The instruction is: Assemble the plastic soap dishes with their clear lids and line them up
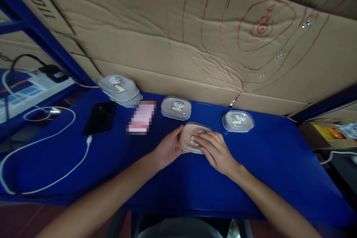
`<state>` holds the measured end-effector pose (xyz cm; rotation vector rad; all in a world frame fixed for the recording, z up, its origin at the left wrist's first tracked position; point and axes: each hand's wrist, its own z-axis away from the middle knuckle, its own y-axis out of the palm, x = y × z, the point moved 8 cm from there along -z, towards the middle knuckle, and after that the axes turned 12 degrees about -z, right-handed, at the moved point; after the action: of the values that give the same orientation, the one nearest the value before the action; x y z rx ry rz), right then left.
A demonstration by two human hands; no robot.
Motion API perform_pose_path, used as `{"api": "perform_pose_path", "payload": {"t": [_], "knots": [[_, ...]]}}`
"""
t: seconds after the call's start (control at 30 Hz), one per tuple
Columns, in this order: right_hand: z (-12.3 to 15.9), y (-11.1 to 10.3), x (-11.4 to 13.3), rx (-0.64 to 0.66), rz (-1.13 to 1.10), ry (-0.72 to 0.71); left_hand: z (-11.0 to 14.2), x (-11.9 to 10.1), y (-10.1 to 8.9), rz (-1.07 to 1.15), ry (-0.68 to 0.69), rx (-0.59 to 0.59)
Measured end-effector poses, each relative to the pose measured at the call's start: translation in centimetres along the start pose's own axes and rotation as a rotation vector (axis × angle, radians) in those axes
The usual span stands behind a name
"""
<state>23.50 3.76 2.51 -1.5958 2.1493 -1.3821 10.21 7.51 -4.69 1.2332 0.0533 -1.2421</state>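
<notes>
A clear plastic clamshell case [187,137] lies on the blue table [267,163] in front of me. My left hand [167,148] grips its left side, thumb on the rim and fingers curled beneath. My right hand [216,150] rests on top of the case with its fingers pressed flat on the lid. Two more clear cases [176,108] [238,121] sit just behind, each with a small white part inside. A stack of similar cases [119,88] stands at the back left.
A black phone [100,118] with a white cable [55,178] lies at the left, a blurred pink card [141,117] beside it. Cardboard sheets [195,37] with red pen marks form the back wall. A power strip [41,81] sits far left, a cardboard box [326,135] far right.
</notes>
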Motion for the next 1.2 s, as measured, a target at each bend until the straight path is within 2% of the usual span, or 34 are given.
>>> {"api": "perform_pose_path", "payload": {"t": [0.1,0.2,0.37,0.6,0.77,0.9,1.0,1.07,1.13,1.2], "knots": [[0.0,0.7,0.9,0.013,0.066,-0.062,-0.3,-0.2,0.0,0.002,0.039,0.052],[0.4,2.1,1.5,0.109,0.170,-0.101,-0.5,-0.2,0.0,0.002,0.053,0.100],[0.1,2.5,0.8,0.161,0.179,-0.062,-0.9,0.1,-0.1,-0.071,0.060,0.148],[0.1,1.9,-1.1,0.170,0.223,-0.007,-0.8,-0.9,-0.9,-0.142,0.161,-0.020],[0.3,1.5,-4.8,0.114,0.303,0.152,0.8,-2.2,-1.9,-0.190,0.233,-0.282],[-1.8,1.0,-7.7,0.189,0.330,0.243,1.7,-2.7,-1.6,-0.253,0.260,-0.273],[-3.1,-1.2,-9.2,0.268,0.340,0.252,1.9,-2.7,-1.1,-0.319,0.228,-0.225],[-2.5,-4.3,-10.6,0.229,0.369,0.307,2.0,-2.6,-0.7,-0.358,0.202,-0.181],[-0.2,-7.9,-12.4,0.143,0.408,0.416,2.1,-2.5,-0.1,-0.397,0.194,-0.125],[3.1,-10.3,-14.0,0.128,0.403,0.525,2.2,-2.4,0.4,-0.436,0.190,-0.070]]}}
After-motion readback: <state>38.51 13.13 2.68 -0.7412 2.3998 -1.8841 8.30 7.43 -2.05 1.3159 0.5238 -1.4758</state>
